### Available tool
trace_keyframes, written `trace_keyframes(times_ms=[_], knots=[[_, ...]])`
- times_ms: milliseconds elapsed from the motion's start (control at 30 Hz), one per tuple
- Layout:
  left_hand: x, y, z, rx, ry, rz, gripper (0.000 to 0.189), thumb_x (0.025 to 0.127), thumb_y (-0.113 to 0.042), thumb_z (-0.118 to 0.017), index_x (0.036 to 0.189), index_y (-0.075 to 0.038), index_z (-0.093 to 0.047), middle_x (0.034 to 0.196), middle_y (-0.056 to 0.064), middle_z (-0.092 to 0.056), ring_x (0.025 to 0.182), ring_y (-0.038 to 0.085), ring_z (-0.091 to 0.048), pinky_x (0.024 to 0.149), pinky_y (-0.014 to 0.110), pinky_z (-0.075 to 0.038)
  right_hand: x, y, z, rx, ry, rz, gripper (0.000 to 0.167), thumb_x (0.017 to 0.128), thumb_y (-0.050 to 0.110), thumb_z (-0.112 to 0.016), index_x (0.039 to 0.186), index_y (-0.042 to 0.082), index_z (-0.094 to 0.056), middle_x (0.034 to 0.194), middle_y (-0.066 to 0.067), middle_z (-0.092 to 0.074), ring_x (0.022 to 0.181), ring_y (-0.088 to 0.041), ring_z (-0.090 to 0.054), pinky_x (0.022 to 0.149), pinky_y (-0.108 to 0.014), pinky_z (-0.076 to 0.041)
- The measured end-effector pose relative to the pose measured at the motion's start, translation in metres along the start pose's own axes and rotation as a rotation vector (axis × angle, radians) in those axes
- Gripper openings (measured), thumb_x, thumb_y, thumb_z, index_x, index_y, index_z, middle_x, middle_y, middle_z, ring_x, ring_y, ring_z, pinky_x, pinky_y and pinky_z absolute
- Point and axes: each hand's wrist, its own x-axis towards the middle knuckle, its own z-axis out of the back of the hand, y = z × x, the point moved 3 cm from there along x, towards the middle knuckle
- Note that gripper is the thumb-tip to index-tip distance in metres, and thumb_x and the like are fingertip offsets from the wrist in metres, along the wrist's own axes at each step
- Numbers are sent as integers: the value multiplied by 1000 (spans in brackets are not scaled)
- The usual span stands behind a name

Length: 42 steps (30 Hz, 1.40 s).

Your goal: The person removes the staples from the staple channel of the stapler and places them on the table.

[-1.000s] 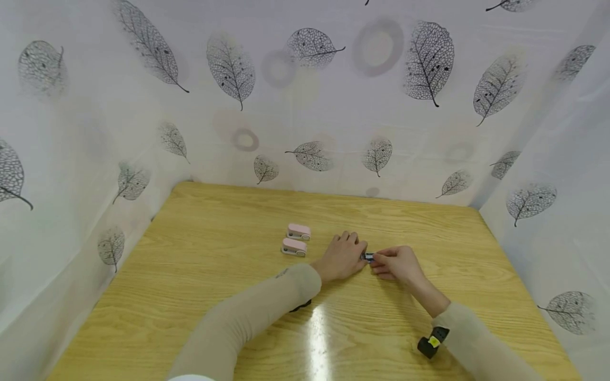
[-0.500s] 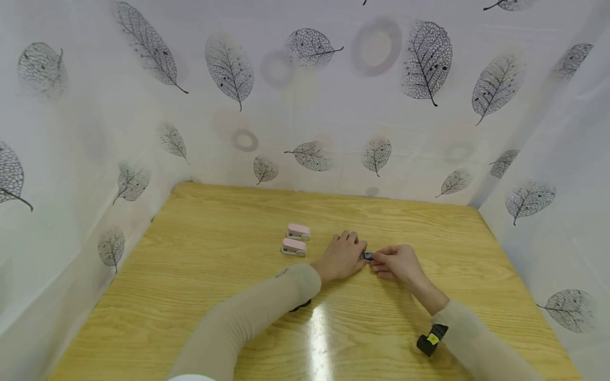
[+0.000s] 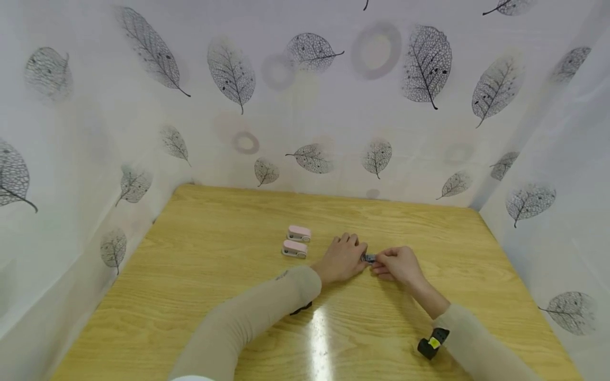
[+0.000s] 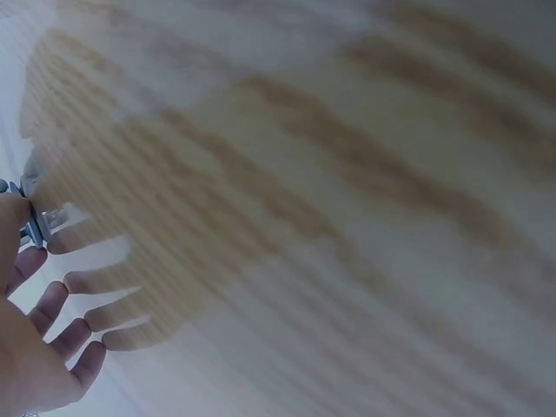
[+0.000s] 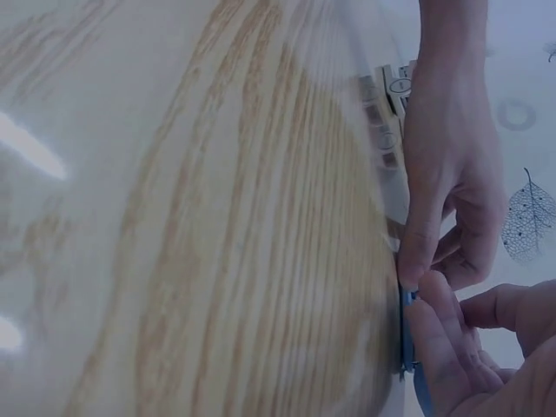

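Between the two hands, on the table, is a small blue-and-grey thing (image 3: 369,258); fingers cover most of it and its kind is unclear. My left hand (image 3: 340,257) holds its left end with thumb and index finger, the other fingertips spread on the wood. From the right, my right hand (image 3: 399,263) pinches the other end. In the right wrist view a blue strip (image 5: 407,339) of it shows low beside the fingers. The left wrist view catches its bluish edge (image 4: 35,226) by the thumb.
Two small pink-topped, white-based items (image 3: 298,233) resembling mini staplers lie one behind the other, left of the left hand. The wooden table (image 3: 214,227) meets a leaf-printed curtain (image 3: 305,106) at the back and sides. Black wrist cameras (image 3: 431,343) are strapped to the arms.
Both hands stay nearly in place. The exposed part of the small thing, dark with a white patch a second ago, now looks plain grey. The head view shifts slightly.
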Motion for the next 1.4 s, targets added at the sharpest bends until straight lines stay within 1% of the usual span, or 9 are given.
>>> trace_keyframes(times_ms=[133, 233, 433, 567, 733, 833, 967, 1167, 1400], knots=[[-1, -1, 1, 7, -4, 4, 33, 106, -54, -56, 122, -27, -63, 128, -1, -62, 117, 17, -57, 101, 36, -50, -6, 0, 5, 22, 27, 11, 36, 109, 12, -56, 128, -17, -60, 95, -16, -80, 80, -16, -80, 75, -32, -65], [-1, -2, 1, 8, -5, 14, 33, 106, -55, -56, 121, -27, -62, 127, -1, -62, 117, 16, -57, 101, 36, -50, -10, 0, 10, 22, 43, 2, 36, 109, 13, -57, 128, -18, -60, 94, -12, -80, 79, -14, -79, 76, -32, -65], [-1, -2, -2, 4, -13, 20, 33, 105, -57, -56, 118, -26, -62, 125, -1, -62, 114, 16, -57, 98, 36, -50, -16, -4, 20, -7, 79, -10, 37, 109, 13, -55, 126, -19, -60, 90, -7, -80, 76, -9, -77, 74, -28, -64], [-2, -3, -3, 1, -18, 21, 33, 105, -57, -56, 116, -26, -62, 125, -1, -61, 113, 16, -57, 97, 35, -50, -20, -7, 24, 27, 124, -26, 34, 107, 11, -57, 122, -20, -61, 86, -5, -79, 74, -8, -77, 72, -26, -64], [-3, -3, -2, 8, -21, 20, 33, 105, -57, -56, 114, -26, -61, 124, -1, -61, 112, 16, -57, 96, 34, -50, -24, -12, 26, 38, 175, -63, 26, 106, 12, -59, 112, -13, -66, 85, -3, -79, 74, -9, -77, 71, -27, -64], [-4, -3, -2, 13, -20, 17, 34, 105, -58, -55, 114, -26, -61, 123, -1, -61, 111, 15, -57, 96, 34, -50, -25, -16, 27, 7, 192, -79, 26, 106, 13, -60, 112, -11, -67, 86, -3, -79, 75, -9, -77, 71, -28, -64], [-4, -3, -2, 18, -25, 19, 34, 105, -58, -55, 113, -26, -61, 122, -2, -60, 110, 15, -57, 95, 34, -50, -24, -22, 27, -34, 203, -99, 29, 106, 14, -59, 116, -11, -69, 85, -3, -79, 75, -10, -77, 70, -29, -64], [-4, -4, -3, 16, -37, 22, 32, 104, -58, -57, 110, -26, -61, 119, -2, -60, 108, 14, -57, 93, 33, -49, -22, -28, 27, -90, 181, -99, 28, 105, 15, -61, 111, -10, -72, 81, -1, -79, 72, -9, -76, 66, -28, -63], [-5, -4, -2, 11, -37, 19, 32, 105, -57, -56, 111, -26, -61, 118, -2, -60, 108, 15, -57, 92, 34, -49, -19, -30, 28, -98, 144, -103, 29, 103, 17, -64, 109, -10, -72, 78, 1, -77, 69, -8, -75, 63, -28, -63]])
